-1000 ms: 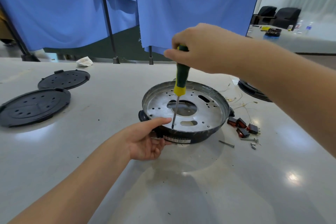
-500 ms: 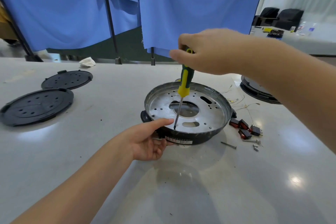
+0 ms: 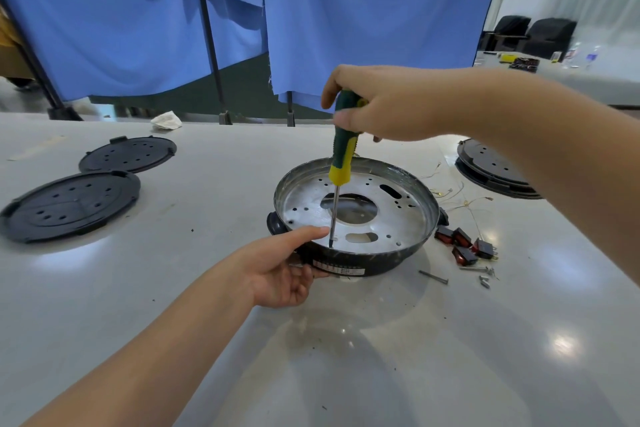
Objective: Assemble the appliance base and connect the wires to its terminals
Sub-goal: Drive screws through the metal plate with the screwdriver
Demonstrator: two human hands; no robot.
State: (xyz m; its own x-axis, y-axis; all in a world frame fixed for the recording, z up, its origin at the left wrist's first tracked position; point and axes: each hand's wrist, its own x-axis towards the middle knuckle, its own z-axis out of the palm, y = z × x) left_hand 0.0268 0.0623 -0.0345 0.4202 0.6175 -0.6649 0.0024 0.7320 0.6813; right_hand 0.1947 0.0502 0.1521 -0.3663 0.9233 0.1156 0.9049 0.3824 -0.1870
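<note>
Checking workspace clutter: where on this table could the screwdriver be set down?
Bare white table lies near the camera in front of the round black-and-metal appliance base, and between it and the two black perforated discs. Right of the base is crowded: red rocker switches, loose screws, thin wires.

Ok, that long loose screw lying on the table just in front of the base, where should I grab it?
Pinch the long screw mid-shaft from straight above with thumb and forefinger. It lies flat on the table, apart from the appliance base and the smaller screws, so its shaft is open on both sides, probably the easiest hold.
</note>
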